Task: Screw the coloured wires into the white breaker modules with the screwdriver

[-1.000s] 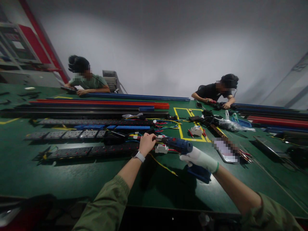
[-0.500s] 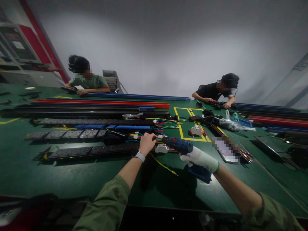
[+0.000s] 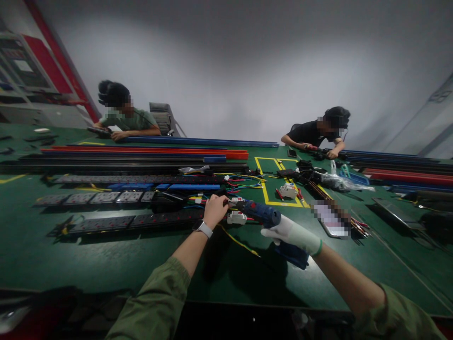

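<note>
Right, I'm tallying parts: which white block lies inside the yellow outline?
The farther white block, beyond the drill in the right hand; the nearer block, near the left hand, lies outside.

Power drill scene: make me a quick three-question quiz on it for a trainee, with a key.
1. Multiple choice: which hand grips the power drill by its handle? A. left; B. right; C. neither.
2. True or false: both of the wearer's hands are gloved.
3. Fill in: the tape marking a box on the green tabletop is ____.

Key:
1. B, the right hand.
2. False; the left hand has no glove.
3. Yellow.
</note>
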Demonstrator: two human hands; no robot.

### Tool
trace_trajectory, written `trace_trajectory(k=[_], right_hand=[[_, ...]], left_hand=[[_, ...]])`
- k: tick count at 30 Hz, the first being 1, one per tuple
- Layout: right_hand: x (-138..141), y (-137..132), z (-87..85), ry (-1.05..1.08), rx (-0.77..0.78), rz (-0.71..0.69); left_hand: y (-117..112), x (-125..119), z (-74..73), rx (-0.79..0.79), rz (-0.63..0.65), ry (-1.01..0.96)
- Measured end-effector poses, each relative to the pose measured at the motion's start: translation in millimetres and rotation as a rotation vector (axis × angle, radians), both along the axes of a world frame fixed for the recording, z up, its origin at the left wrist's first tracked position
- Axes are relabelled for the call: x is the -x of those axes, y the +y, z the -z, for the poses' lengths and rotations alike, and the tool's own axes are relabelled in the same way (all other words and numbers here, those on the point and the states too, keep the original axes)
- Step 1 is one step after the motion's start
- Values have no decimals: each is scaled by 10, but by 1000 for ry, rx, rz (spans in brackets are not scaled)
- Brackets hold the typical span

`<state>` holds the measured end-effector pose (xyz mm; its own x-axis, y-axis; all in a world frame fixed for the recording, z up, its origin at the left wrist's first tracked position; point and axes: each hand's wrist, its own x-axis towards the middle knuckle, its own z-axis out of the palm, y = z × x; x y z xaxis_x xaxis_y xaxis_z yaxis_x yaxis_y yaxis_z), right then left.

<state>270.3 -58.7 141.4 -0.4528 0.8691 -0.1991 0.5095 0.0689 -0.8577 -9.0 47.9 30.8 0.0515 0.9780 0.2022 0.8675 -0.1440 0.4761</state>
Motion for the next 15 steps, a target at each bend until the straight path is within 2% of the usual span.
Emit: trace_trajectory(k=[4,10,15], right_hand=[[-14,4,9,-6,9,-25],[26,2,-60,45,67,14],[1,19,-21,99,60,2]], left_hand=[[0,5,5,-11,5,0],[6,3,3,-2,1,9],[3,3,2,-6,-4,12]])
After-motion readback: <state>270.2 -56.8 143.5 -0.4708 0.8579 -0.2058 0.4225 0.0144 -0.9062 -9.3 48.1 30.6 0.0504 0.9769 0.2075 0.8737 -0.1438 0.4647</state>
